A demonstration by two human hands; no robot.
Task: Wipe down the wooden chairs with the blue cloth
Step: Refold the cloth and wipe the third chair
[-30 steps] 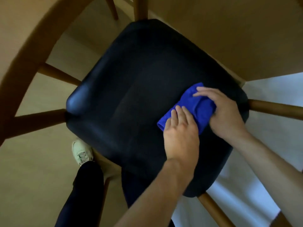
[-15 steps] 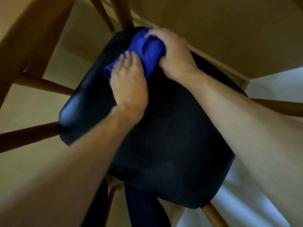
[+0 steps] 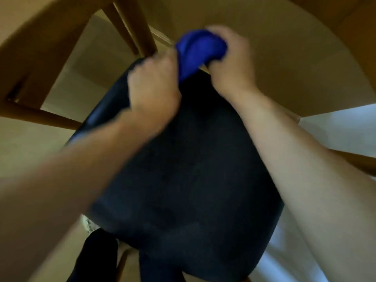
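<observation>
Head view, blurred. Blue cloth [image 3: 200, 52] bunched at the far edge of the chair's black seat [image 3: 189, 180], just beside the desk [image 3: 295, 58] edge. Left hand [image 3: 153, 88] and right hand [image 3: 230, 60] both curled, gripping the cloth between them. Near half of the seat open. A half-second ago the left fingers lay flat on the cloth; both hands have moved farther.

Both bare forearms extend forward; left hand [image 3: 151, 89] and right hand [image 3: 232, 64] each grip the blue cloth [image 3: 198, 51] with curled fingers, knuckles up
</observation>
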